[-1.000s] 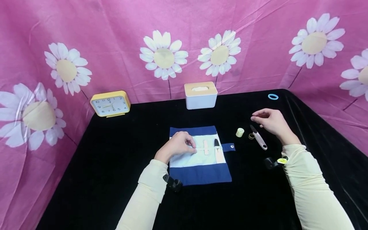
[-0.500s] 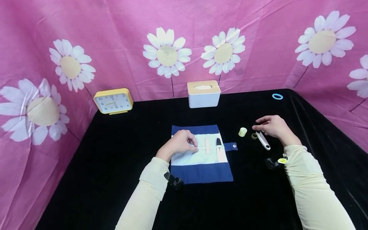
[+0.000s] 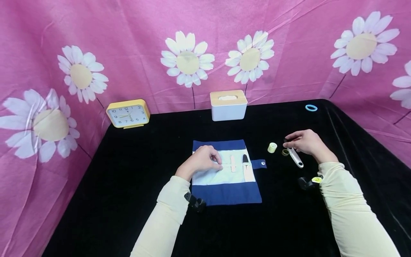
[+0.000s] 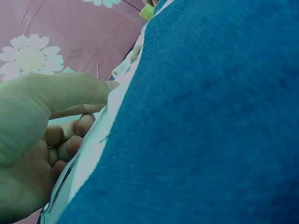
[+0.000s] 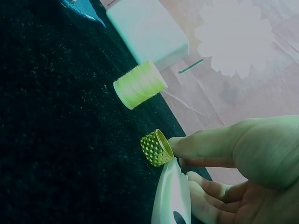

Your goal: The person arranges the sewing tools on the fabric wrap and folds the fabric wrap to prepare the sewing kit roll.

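Observation:
A blue sewing roll [image 3: 228, 194] with a white lining lies unfolded on the black cloth. My left hand [image 3: 202, 160] is over its left half, thumb and forefinger pinching the thin white elastic band [image 3: 226, 165]. A pale pink strip [image 3: 232, 163] and a black-tipped tool [image 3: 245, 159] with a white lower part sit under that band. Farther right, my right hand [image 3: 303, 142] pinches the dark end of a white-handled tool [image 3: 296, 159], which has a hole in its handle. Beside the thumb is a dimpled brass thimble [image 5: 156, 148].
A pale yellow thread spool [image 3: 272, 147] stands left of the thimble. The roll's snap strap [image 3: 258, 164] points right. Farther back are a yellow clock [image 3: 128, 114], a white tissue box [image 3: 228, 109] and a blue ring [image 3: 311, 107]. Pink flowered cloth hangs behind.
My right hand has come down from above the white-handled tool and taken hold of its dark end. The left hand keeps its place on the roll. The head view has shifted slightly.

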A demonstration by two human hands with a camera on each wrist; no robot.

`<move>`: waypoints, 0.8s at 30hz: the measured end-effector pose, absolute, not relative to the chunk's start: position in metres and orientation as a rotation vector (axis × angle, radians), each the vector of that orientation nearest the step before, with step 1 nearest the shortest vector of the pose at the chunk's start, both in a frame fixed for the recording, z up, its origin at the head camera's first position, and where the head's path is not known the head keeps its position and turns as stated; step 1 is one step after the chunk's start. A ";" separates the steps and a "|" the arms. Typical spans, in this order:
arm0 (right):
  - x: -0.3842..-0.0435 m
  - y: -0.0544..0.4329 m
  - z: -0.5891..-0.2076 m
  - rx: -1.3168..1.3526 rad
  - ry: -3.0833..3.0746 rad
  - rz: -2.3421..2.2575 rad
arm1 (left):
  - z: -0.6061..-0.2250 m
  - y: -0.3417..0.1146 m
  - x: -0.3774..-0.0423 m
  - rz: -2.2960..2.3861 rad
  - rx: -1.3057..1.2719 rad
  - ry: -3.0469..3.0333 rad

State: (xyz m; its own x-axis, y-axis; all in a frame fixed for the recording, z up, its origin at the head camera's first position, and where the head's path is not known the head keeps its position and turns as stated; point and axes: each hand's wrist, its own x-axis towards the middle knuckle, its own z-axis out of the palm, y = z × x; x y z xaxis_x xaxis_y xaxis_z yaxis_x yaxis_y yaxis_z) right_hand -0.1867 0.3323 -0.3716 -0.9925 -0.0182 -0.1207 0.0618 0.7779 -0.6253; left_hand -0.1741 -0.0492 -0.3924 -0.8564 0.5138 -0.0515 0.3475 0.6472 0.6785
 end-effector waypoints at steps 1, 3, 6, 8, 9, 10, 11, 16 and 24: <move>-0.187 0.332 -0.372 0.033 2.849 -1.008 | -0.392 -0.049 -0.174 1.009 0.695 2.628; -0.187 0.333 -0.372 0.025 2.850 -1.006 | -0.392 -0.049 -0.174 1.012 0.686 2.627; -0.188 0.333 -0.372 0.017 2.850 -1.010 | -0.392 -0.049 -0.174 1.015 0.675 2.626; -0.189 0.334 -0.373 0.012 2.846 -1.016 | -0.392 -0.049 -0.174 1.014 0.670 2.626; -0.189 0.334 -0.373 0.010 2.848 -1.016 | -0.392 -0.049 -0.173 1.011 0.669 2.627; -0.189 0.334 -0.373 0.006 2.851 -1.014 | -0.392 -0.049 -0.173 1.011 0.668 2.627; -0.189 0.334 -0.373 0.004 2.857 -1.009 | -0.392 -0.049 -0.173 1.010 0.667 2.626; -0.188 0.334 -0.374 0.002 2.882 -0.985 | -0.393 -0.048 -0.173 1.009 0.669 2.626; -0.188 0.333 -0.373 0.014 2.866 -1.004 | -0.392 -0.049 -0.173 1.008 0.686 2.625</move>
State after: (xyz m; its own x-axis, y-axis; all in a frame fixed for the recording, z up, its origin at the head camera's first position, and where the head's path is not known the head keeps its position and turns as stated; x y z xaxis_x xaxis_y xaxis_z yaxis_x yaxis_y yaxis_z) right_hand -0.1877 0.3330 -0.3731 -0.9945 -0.0257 -0.1020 0.0436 0.7817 -0.6221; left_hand -0.1733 -0.0494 -0.3924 -0.8591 0.5084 -0.0592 0.3381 0.6506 0.6800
